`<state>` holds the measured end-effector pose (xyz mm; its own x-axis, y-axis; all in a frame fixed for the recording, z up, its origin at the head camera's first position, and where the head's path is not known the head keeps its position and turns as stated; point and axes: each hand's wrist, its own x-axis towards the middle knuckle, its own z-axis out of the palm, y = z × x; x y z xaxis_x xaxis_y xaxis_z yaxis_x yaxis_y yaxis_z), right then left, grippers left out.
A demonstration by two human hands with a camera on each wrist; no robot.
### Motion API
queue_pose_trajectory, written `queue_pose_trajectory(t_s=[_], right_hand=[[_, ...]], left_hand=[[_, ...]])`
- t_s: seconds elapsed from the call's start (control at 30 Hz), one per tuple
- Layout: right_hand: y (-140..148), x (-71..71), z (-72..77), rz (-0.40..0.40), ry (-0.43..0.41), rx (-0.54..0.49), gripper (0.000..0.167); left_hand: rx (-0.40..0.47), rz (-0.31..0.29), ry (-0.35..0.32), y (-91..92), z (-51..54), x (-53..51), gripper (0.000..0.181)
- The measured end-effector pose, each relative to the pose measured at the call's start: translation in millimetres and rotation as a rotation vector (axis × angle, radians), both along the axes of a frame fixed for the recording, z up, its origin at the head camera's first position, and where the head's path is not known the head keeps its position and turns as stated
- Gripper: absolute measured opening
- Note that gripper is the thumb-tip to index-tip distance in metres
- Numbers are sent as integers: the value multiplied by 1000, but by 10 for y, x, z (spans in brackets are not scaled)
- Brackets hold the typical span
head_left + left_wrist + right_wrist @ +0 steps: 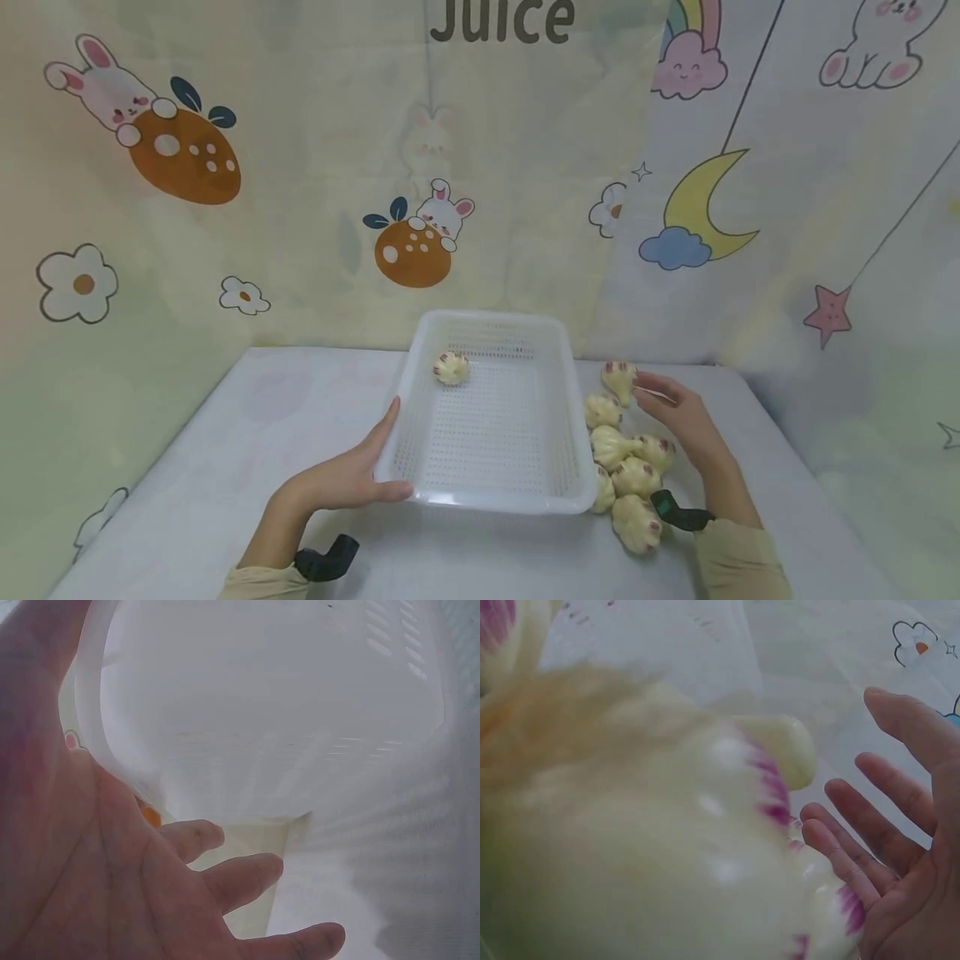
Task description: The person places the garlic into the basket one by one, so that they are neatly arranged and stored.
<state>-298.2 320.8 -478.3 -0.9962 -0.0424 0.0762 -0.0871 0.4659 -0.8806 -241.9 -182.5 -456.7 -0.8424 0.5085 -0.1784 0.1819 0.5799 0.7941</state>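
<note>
A white plastic basket [491, 500] stands mid-table with one garlic bulb [451, 368] inside, near its far left corner. My left hand [341, 475] is at the basket's near left corner, thumb touching the front rim and index finger along the left side. In the left wrist view, its other fingers [244, 881] extend loosely beside the basket wall. To the right of the basket, my right hand [678, 417] reaches beside the farthest garlic bulb [618, 379]. Its fingers [870, 825] are spread and hold nothing in the right wrist view; whether a fingertip touches that bulb I cannot tell.
Several more pale, purple-marked garlic bulbs [636, 477] lie clustered against the basket's right side, between it and the right forearm. The table [300, 392] meets a cartoon-printed cloth [315, 250] behind the basket. A black wrist camera [678, 510] hangs close to the nearest bulbs.
</note>
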Motion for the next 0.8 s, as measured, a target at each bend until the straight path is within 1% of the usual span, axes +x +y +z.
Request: queue_pose_trajectory(t_s=[0.1, 0.27, 0.4, 0.53, 0.6, 0.7, 0.8], right_hand=[[-48, -6, 8, 12, -12, 4, 60], [-97, 14, 46, 2, -53, 53, 64], [-119, 15, 81, -11, -78, 136, 65], [-149, -9, 101, -4, -110, 223, 71], [-167, -32, 102, 9, -108, 269, 74], [-197, -52, 107, 21, -83, 342, 74], [-225, -61, 109, 37, -74, 382, 73]], left_hand=[[12, -3, -2, -12, 11, 11, 114], [40, -13, -9, 1, 37, 28, 114], [40, -16, -2, 9, 47, 30, 115], [26, -6, -4, 13, 54, 29, 115], [22, -2, -5, 12, 62, 33, 115], [23, -1, -2, 14, 71, 40, 115], [22, -1, -3, 8, 74, 45, 115]])
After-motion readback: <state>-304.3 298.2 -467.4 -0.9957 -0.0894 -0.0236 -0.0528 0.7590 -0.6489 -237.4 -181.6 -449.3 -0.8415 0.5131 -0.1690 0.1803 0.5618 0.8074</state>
